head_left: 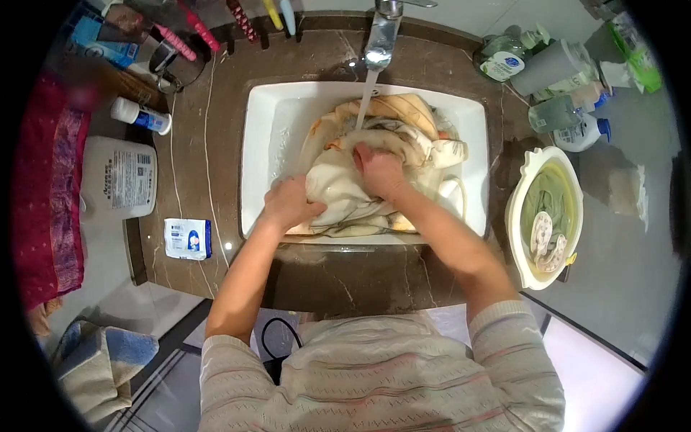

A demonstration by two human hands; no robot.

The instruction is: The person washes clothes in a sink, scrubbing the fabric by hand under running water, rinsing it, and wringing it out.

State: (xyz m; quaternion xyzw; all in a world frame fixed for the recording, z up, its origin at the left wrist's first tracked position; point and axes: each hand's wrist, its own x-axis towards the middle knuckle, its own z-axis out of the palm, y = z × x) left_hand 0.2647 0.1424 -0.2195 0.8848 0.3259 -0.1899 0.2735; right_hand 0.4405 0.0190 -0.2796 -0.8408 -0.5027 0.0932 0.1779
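Your left hand (288,204): cloth (338,189), fingers' grip unclear | right hand (381,174): fingers clutching cloth | turn folds under stream (366,101)

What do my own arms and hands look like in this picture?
Both hands, left and right, are bare, with no gloves visible. The forearms are uncovered; short, pale knit sleeves with faint pinkish stripes end near the elbows.

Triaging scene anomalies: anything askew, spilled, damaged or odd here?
Nothing clearly wrong. Possible oddity: orange-brown patches on the pale fabric bunched in the sink, under the running faucet; can't tell print from stain. No obvious spill on the counter; bottles at right stand upright.
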